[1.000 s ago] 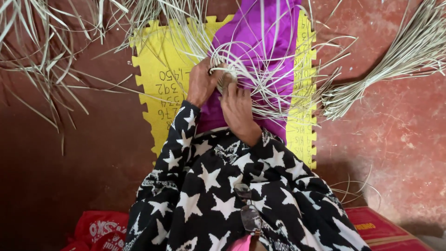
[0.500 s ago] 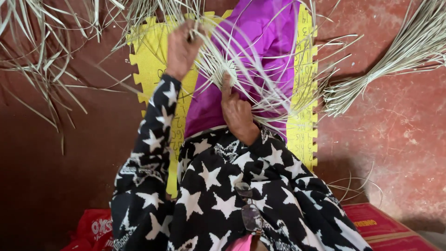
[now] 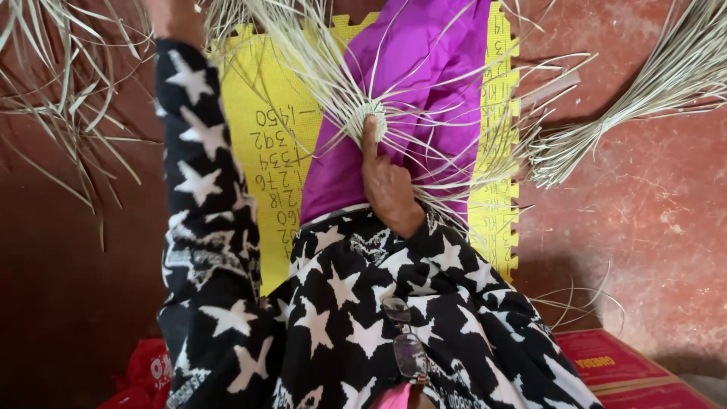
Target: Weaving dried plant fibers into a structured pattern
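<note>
**Strand drawn out long from a small woven disc**

The floor is red, with a yellow mat under a purple cloth across the lap. A loose bundle of pale strips lies well apart at right.

The disc, a small coiled start with strands fanning out all round, sits on the cloth. It looks light, springy and easily loosened; best held at the tight centre, not by the whippy ends.

The right hand pins the disc with one straight finger, the others curled. The left hand is cut off by the top edge; its fingers cannot be told.

Half a second ago the left hand gripped strands just above the disc; now the arm is stretched far up and left.
</note>
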